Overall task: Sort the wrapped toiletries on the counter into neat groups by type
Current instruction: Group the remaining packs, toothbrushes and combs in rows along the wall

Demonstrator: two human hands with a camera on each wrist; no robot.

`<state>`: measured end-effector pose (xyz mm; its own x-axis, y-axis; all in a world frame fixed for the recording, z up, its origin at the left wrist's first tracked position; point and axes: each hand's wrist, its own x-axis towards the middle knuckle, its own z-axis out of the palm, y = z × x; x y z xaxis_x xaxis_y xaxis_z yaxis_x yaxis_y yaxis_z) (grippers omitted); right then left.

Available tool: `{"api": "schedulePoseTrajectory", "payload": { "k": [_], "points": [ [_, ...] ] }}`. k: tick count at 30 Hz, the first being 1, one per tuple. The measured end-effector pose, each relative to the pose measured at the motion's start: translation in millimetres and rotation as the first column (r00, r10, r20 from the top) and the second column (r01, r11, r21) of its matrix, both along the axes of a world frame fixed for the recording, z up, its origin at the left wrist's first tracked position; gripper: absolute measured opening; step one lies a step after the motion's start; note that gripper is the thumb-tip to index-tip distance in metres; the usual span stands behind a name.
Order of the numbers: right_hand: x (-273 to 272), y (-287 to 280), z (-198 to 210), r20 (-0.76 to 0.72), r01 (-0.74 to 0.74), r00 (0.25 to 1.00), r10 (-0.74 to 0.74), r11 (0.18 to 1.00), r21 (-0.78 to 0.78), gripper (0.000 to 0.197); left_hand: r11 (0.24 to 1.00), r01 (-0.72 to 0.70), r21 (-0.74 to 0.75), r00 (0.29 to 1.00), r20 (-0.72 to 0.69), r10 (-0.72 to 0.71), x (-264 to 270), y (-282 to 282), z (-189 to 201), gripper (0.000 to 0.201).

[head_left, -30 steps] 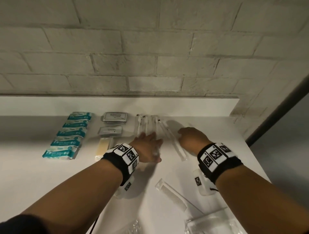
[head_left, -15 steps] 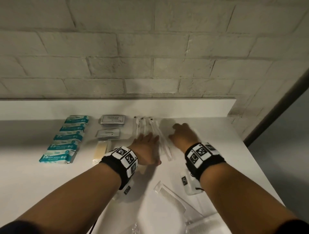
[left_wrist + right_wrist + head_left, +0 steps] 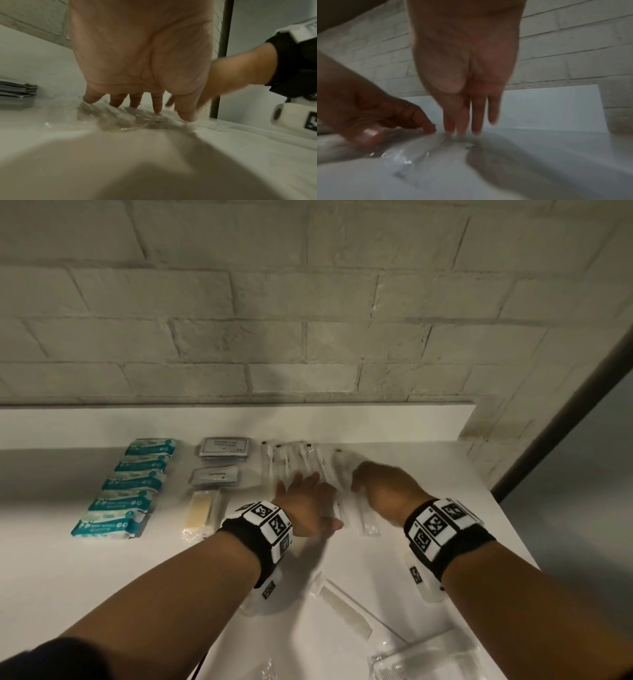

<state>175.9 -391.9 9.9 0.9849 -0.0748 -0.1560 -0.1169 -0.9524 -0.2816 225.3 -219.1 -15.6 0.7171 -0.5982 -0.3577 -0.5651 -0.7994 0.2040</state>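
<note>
Several clear-wrapped toothbrushes (image 3: 291,460) lie side by side at the back of the white counter (image 3: 68,577). My left hand (image 3: 308,501) lies flat on their wrappers (image 3: 120,116), fingers spread and pressing down. My right hand (image 3: 380,487) touches the rightmost wrapped toothbrush (image 3: 366,522) with straight fingertips (image 3: 464,128). To the left stand a column of teal packets (image 3: 130,484), grey sachets (image 3: 224,448), another grey sachet stack (image 3: 215,475) and a wrapped yellow soap (image 3: 200,511).
A wrapped white comb (image 3: 342,607) lies near the front, with more clear wrapped items (image 3: 424,659) at the front right. The counter ends at its right edge (image 3: 513,525); a brick wall (image 3: 308,320) rises behind it.
My right hand has pushed the slanted toothbrush leftward, so it now lies nearly parallel with the row. The left hand has stayed flat on the wrappers.
</note>
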Motion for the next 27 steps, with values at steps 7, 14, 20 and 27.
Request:
{"api": "schedulePoseTrajectory", "payload": {
  "k": [7,14,20,27],
  "points": [
    [-7,-6,-7,-0.097,-0.102,0.991,0.097,0.994,-0.049,0.042,0.999,0.043,0.02,0.999,-0.019,-0.042,4,7,-5,0.079],
    [8,14,-11,-0.207,0.203,0.96,-0.191,0.978,0.04,0.05,0.932,-0.359,-0.053,0.931,0.055,0.362,25,11,-9,0.081],
    [30,17,-20,-0.326,0.32,0.908,-0.265,0.939,0.126,0.014,0.959,-0.279,-0.055,0.959,-0.075,0.275,36,21,-20,0.084],
    [20,5,-6,-0.082,0.25,0.966,-0.246,0.967,0.047,0.051,0.981,-0.183,-0.057,0.982,-0.044,0.181,30,22,-11,0.1]
  ]
}}
